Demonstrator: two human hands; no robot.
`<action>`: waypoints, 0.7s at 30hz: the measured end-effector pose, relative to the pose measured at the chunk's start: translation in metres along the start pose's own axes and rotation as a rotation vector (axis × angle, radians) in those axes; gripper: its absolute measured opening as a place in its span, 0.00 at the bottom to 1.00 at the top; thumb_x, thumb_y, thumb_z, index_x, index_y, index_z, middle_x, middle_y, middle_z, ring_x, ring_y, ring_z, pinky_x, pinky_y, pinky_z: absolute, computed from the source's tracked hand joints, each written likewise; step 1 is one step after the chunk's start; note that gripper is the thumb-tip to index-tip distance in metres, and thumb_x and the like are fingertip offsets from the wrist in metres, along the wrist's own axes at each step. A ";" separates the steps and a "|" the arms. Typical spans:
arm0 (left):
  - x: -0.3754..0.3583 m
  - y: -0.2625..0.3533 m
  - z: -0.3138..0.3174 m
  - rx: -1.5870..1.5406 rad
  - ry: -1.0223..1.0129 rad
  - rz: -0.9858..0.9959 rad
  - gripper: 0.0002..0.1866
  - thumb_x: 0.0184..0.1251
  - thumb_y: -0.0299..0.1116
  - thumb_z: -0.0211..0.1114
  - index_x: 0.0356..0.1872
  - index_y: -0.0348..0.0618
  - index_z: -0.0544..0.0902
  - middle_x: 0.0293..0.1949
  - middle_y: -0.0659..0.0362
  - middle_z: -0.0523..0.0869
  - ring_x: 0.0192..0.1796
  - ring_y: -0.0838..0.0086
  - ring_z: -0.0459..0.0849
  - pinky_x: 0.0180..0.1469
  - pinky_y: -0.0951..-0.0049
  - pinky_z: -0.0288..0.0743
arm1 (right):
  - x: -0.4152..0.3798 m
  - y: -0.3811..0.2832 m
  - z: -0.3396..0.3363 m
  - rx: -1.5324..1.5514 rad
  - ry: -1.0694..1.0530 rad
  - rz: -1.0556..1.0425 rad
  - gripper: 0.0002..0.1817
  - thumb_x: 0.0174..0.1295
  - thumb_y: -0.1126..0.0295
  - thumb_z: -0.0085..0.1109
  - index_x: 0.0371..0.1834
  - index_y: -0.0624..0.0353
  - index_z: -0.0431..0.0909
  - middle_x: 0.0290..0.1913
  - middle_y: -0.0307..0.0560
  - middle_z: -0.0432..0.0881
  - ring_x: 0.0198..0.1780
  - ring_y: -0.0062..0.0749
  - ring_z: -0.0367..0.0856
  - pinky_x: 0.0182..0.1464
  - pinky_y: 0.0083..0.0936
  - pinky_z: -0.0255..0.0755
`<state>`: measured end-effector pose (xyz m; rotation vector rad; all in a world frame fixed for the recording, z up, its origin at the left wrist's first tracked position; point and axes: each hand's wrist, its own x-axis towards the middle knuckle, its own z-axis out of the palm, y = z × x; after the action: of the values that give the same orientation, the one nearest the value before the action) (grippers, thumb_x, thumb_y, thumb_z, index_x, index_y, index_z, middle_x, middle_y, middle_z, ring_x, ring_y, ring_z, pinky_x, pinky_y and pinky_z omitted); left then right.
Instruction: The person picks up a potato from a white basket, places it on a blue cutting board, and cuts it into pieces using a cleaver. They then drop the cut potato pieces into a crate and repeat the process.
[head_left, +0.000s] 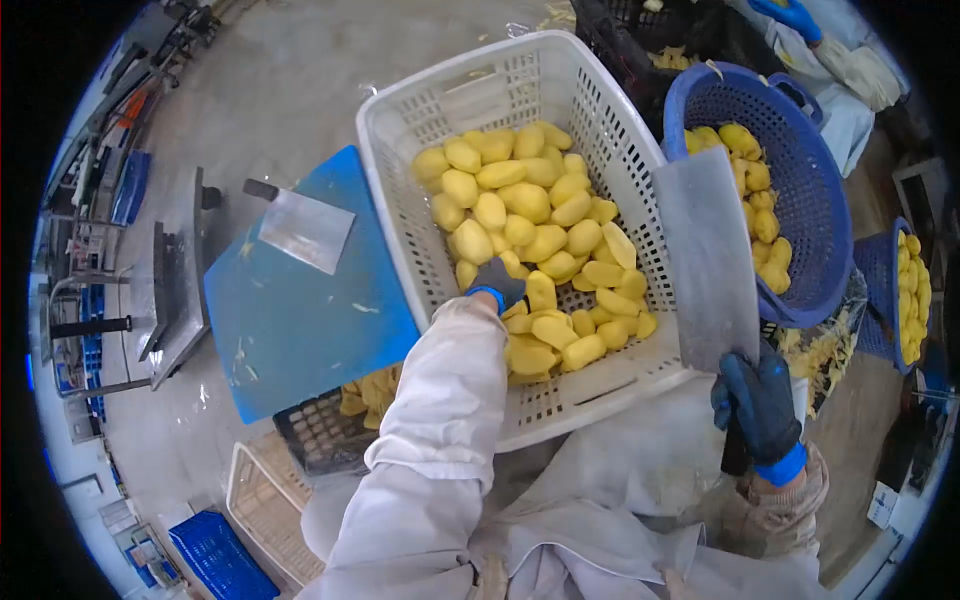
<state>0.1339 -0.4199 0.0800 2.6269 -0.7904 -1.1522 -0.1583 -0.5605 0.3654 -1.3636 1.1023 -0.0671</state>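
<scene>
My left hand (499, 284), in a dark glove with a blue cuff, reaches into a white perforated basket (460, 85). Its fingers go down among peeled potatoes (525, 203) and are hidden; one potato (541, 291) lies right beside them. My right hand (760, 405), gloved the same way, is closed round the dark handle of a large cleaver (708, 260). The broad blade points up and overlaps the basket's right side in this view. Some potatoes near the basket's front have flat cut faces.
Left of the basket, a second cleaver (307, 231) lies on a blue cutting board (300, 330). Blue baskets (815, 170) of potatoes stand at the right, with peelings (825, 355) below. A dark crate (320, 432) sits under the board. Another person's blue-gloved hand (790, 15) shows at top right.
</scene>
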 end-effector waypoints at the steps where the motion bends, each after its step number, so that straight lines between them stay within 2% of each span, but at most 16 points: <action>1: 0.012 -0.006 0.015 -0.085 0.083 0.141 0.44 0.48 0.55 0.64 0.62 0.35 0.63 0.59 0.40 0.68 0.61 0.51 0.68 0.62 0.61 0.63 | 0.001 0.000 -0.001 0.013 0.032 0.032 0.05 0.64 0.71 0.48 0.36 0.61 0.69 0.17 0.41 0.70 0.14 0.20 0.68 0.15 0.18 0.63; 2: 0.023 -0.012 0.031 -0.170 0.169 0.282 0.45 0.45 0.56 0.65 0.61 0.35 0.64 0.59 0.41 0.68 0.61 0.52 0.68 0.62 0.61 0.62 | 0.002 -0.002 -0.001 0.007 0.032 0.044 0.05 0.64 0.71 0.48 0.36 0.61 0.69 0.17 0.41 0.70 0.14 0.20 0.68 0.15 0.18 0.63; 3: 0.033 -0.007 0.049 -0.303 0.112 0.199 0.45 0.43 0.55 0.68 0.61 0.41 0.64 0.60 0.42 0.67 0.60 0.53 0.69 0.63 0.62 0.62 | 0.004 -0.005 -0.001 0.007 0.054 0.055 0.05 0.64 0.72 0.47 0.37 0.62 0.69 0.18 0.41 0.70 0.15 0.20 0.68 0.15 0.18 0.63; 4: 0.045 0.000 0.074 0.133 0.186 0.394 0.44 0.43 0.59 0.66 0.62 0.47 0.64 0.62 0.43 0.64 0.59 0.52 0.70 0.62 0.59 0.62 | 0.005 -0.006 -0.001 0.011 0.081 0.072 0.05 0.64 0.73 0.47 0.38 0.62 0.69 0.18 0.41 0.70 0.15 0.20 0.68 0.15 0.18 0.64; 5: 0.006 0.033 0.069 0.446 0.183 0.277 0.46 0.44 0.64 0.62 0.65 0.53 0.61 0.66 0.42 0.59 0.60 0.50 0.69 0.62 0.55 0.62 | 0.006 -0.005 -0.002 0.054 0.066 0.063 0.06 0.63 0.74 0.46 0.40 0.63 0.69 0.18 0.41 0.70 0.16 0.21 0.68 0.15 0.18 0.64; 6: -0.010 0.051 0.082 0.131 -0.070 0.133 0.49 0.44 0.68 0.57 0.68 0.56 0.56 0.67 0.41 0.55 0.61 0.46 0.68 0.61 0.49 0.60 | 0.005 -0.004 -0.001 0.051 0.064 0.091 0.06 0.63 0.74 0.46 0.40 0.63 0.69 0.18 0.41 0.70 0.16 0.21 0.68 0.15 0.18 0.64; 7: -0.038 0.077 0.071 0.220 -0.161 0.155 0.52 0.43 0.70 0.57 0.70 0.60 0.50 0.68 0.40 0.53 0.63 0.44 0.65 0.62 0.45 0.58 | 0.005 -0.005 0.001 0.039 0.059 0.067 0.06 0.63 0.75 0.46 0.41 0.63 0.69 0.18 0.42 0.70 0.16 0.21 0.68 0.16 0.18 0.64; 10: -0.076 0.097 0.077 0.221 -0.067 0.325 0.48 0.48 0.69 0.54 0.69 0.59 0.52 0.68 0.41 0.53 0.63 0.47 0.67 0.63 0.47 0.56 | 0.009 -0.006 0.002 0.024 0.044 0.047 0.06 0.63 0.75 0.46 0.41 0.63 0.69 0.18 0.42 0.70 0.16 0.22 0.68 0.16 0.18 0.64; 12: -0.084 0.104 0.075 0.191 -0.294 0.554 0.42 0.54 0.65 0.52 0.69 0.58 0.55 0.66 0.44 0.61 0.62 0.49 0.68 0.64 0.49 0.55 | 0.008 -0.004 0.001 0.015 0.055 0.068 0.06 0.63 0.76 0.46 0.41 0.63 0.69 0.18 0.42 0.70 0.16 0.22 0.68 0.16 0.18 0.64; 13: -0.092 0.113 0.049 0.142 -0.329 0.492 0.30 0.60 0.57 0.51 0.60 0.53 0.68 0.55 0.45 0.74 0.55 0.52 0.75 0.58 0.53 0.65 | 0.008 -0.002 0.000 0.033 0.065 0.062 0.06 0.63 0.76 0.46 0.41 0.63 0.69 0.18 0.42 0.70 0.16 0.22 0.68 0.16 0.18 0.64; 15: -0.036 0.088 0.078 0.053 -0.360 0.530 0.23 0.60 0.49 0.51 0.53 0.49 0.75 0.46 0.47 0.81 0.52 0.52 0.78 0.54 0.52 0.68 | 0.005 0.000 -0.002 0.051 0.082 0.072 0.06 0.63 0.76 0.46 0.41 0.63 0.69 0.18 0.42 0.70 0.16 0.22 0.69 0.16 0.18 0.64; 16: -0.030 0.080 0.065 0.002 -0.057 0.573 0.16 0.60 0.41 0.52 0.43 0.44 0.79 0.37 0.47 0.83 0.42 0.51 0.81 0.47 0.56 0.73 | 0.005 -0.002 -0.003 0.028 0.069 0.050 0.05 0.63 0.76 0.46 0.41 0.63 0.69 0.18 0.42 0.71 0.16 0.22 0.69 0.16 0.19 0.64; 17: -0.007 0.072 0.065 0.036 0.082 0.328 0.17 0.58 0.38 0.53 0.46 0.43 0.77 0.39 0.46 0.82 0.44 0.52 0.80 0.48 0.55 0.72 | 0.003 -0.002 -0.004 0.005 0.058 0.033 0.05 0.63 0.76 0.46 0.41 0.62 0.68 0.19 0.42 0.71 0.16 0.22 0.69 0.16 0.19 0.65; 18: 0.009 0.060 0.068 -0.142 0.383 0.362 0.19 0.57 0.37 0.54 0.51 0.45 0.74 0.46 0.46 0.79 0.49 0.52 0.77 0.49 0.54 0.71 | 0.002 -0.001 -0.006 0.004 0.070 0.044 0.05 0.63 0.76 0.46 0.41 0.62 0.68 0.19 0.42 0.71 0.16 0.22 0.69 0.16 0.19 0.65; 19: 0.014 0.059 0.058 0.115 0.336 0.298 0.22 0.57 0.36 0.54 0.55 0.48 0.71 0.55 0.49 0.71 0.58 0.52 0.69 0.51 0.51 0.70 | 0.002 0.000 -0.006 0.046 0.079 0.063 0.05 0.63 0.76 0.46 0.40 0.63 0.68 0.19 0.43 0.72 0.17 0.22 0.70 0.17 0.19 0.65; 21: 0.019 0.055 0.063 0.220 0.294 0.315 0.24 0.53 0.35 0.57 0.55 0.49 0.70 0.55 0.50 0.69 0.59 0.51 0.66 0.52 0.51 0.69 | 0.002 0.000 -0.006 0.085 0.094 0.085 0.05 0.63 0.76 0.46 0.40 0.63 0.68 0.19 0.43 0.72 0.17 0.22 0.70 0.17 0.19 0.66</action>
<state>0.0769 -0.4733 0.0435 2.6206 -1.2661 -0.6115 -0.1608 -0.5657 0.3659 -1.2461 1.2214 -0.1155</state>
